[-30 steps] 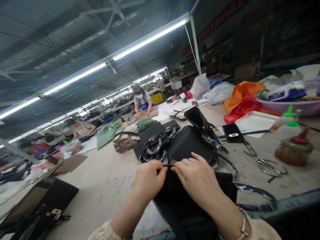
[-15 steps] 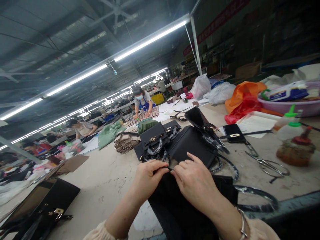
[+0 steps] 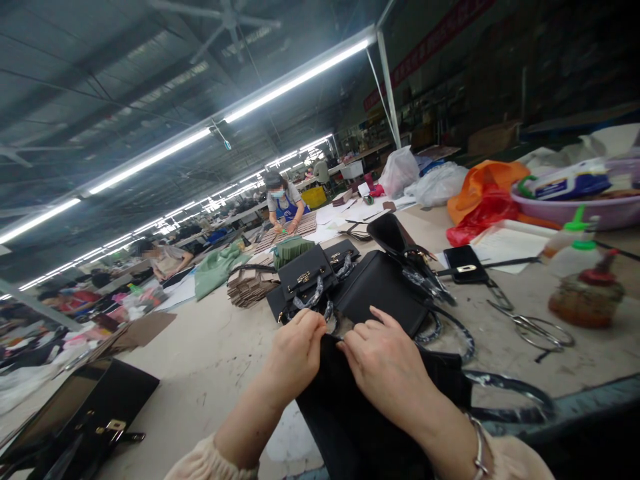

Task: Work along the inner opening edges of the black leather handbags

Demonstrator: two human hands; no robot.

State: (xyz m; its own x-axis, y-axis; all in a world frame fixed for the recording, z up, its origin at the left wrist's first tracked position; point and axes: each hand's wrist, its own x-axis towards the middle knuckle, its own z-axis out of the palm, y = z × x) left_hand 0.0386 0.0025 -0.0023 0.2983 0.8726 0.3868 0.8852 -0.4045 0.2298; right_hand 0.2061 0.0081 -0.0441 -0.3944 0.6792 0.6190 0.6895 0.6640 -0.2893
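A black handbag (image 3: 360,427) stands in front of me, most of its body in shadow and partly hidden by my arm. My right hand (image 3: 383,360) pinches its top edge, with the index finger raised. At the left end of the same edge, my left hand (image 3: 297,350) is closed, thumb against curled fingers; what it pinches, if anything, is hidden. A looped handle (image 3: 515,393) in clear plastic wrap lies to the right of the bag. Just beyond my hands sit several black handbags, among them one with a gold clasp (image 3: 305,273) and a plain flat one (image 3: 383,290).
Another black handbag (image 3: 110,393) lies at the left. On the right are scissors (image 3: 543,333), a phone (image 3: 465,265), a red-topped glue pot (image 3: 585,300), green-capped bottles (image 3: 580,257) and a purple basin (image 3: 565,210). A person (image 3: 285,200) works at the table's far end.
My left hand has turned and lifted slightly, its fingers now curled upright instead of pinching flat along the edge. My right hand stays nearly in place. The far person's hands have come closer together.
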